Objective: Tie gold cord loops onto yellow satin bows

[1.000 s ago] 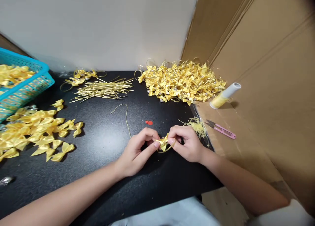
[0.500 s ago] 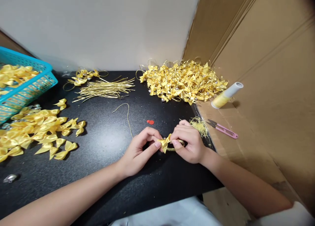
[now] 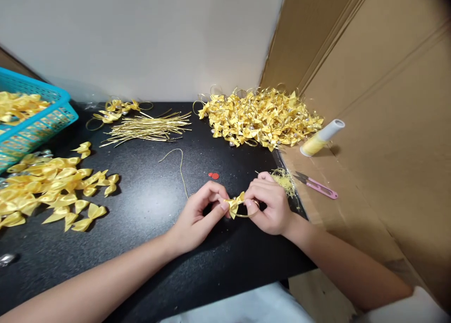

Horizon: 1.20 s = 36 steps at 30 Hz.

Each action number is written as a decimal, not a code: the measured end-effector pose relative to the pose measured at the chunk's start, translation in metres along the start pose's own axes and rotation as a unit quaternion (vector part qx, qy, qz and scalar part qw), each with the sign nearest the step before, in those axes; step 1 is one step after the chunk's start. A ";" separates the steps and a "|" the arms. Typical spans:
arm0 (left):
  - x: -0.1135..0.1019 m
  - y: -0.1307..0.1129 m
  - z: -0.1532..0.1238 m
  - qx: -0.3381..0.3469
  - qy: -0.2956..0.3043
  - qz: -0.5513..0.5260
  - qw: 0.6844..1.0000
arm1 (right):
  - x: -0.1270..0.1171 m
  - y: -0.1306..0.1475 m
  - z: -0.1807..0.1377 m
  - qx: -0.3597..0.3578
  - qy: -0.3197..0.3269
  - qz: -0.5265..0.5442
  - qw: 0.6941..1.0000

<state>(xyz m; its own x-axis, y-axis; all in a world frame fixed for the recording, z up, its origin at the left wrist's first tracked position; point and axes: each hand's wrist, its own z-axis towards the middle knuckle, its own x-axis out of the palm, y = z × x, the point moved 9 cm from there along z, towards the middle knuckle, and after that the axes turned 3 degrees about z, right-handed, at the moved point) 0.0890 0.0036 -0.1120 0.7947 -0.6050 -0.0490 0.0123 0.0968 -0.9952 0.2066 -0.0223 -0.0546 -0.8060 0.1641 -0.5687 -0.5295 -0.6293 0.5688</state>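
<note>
Between my two hands is a small yellow satin bow [image 3: 233,206] with a looped gold cord [image 3: 243,215] at it. My left hand [image 3: 200,215] pinches the bow's left side between thumb and fingers. My right hand [image 3: 268,203] is closed at the bow's right, thumb and fingertips gripping the gold cord. A small bell seems to sit at the bow's top, partly hidden. A thin thread [image 3: 182,168] runs over the black table from behind my left hand. Just beyond the hands lie red discs [image 3: 214,176].
Loose yellow bows [image 3: 59,184] and a turquoise basket [image 3: 38,119] of bows are at left. Gold cords [image 3: 148,128] lie at the back, beside a heap of corded bows [image 3: 260,116]. Thread snippers [image 3: 319,187], a thread spool [image 3: 320,137] and thread scraps [image 3: 283,181] are at right.
My right fingers have shifted slightly on the gold cord, and its loop now shows more openly below the bow. My left hand keeps its pinch. The whole view has shifted a little.
</note>
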 end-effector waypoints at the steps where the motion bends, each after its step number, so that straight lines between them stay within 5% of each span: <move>1: 0.000 -0.001 0.000 0.003 -0.003 0.013 1.000 | -0.001 0.002 0.000 -0.011 -0.004 -0.026 1.000; 6: -0.005 -0.010 0.000 0.037 -0.054 0.102 0.993 | -0.013 0.011 0.001 -0.028 -0.047 -0.076 0.996; 12: -0.018 -0.014 -0.004 0.058 -0.137 0.221 0.964 | 0.010 0.019 0.001 -0.057 0.099 0.119 0.986; 15: -0.021 -0.020 -0.005 0.082 -0.152 0.270 0.947 | 0.013 0.020 -0.002 -0.070 0.113 0.144 0.981; 19: -0.023 -0.033 -0.009 0.137 -0.161 0.277 0.937 | -0.002 0.018 -0.003 -0.070 0.038 0.104 0.991; 22: -0.020 -0.044 -0.013 0.189 -0.150 0.261 0.935 | -0.019 0.000 -0.002 0.025 -0.048 0.076 0.996; 25: -0.016 -0.051 -0.015 0.236 -0.135 0.255 0.928 | -0.014 -0.010 0.000 0.076 -0.023 0.062 0.995; 28: -0.013 -0.059 -0.019 0.287 -0.125 0.260 0.914 | -0.005 -0.009 0.002 0.053 0.007 0.050 0.997; 36: -0.006 -0.067 -0.025 0.338 -0.117 0.281 0.890 | -0.016 0.010 0.000 -0.088 -0.043 -0.038 0.995</move>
<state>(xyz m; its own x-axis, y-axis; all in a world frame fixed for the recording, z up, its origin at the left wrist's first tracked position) 0.0683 -0.0187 -0.0474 0.8949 -0.1371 -0.4247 -0.1269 0.8341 -0.5368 0.2140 -0.0314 -0.0400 -0.7894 0.2761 -0.5482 -0.5415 -0.7340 0.4099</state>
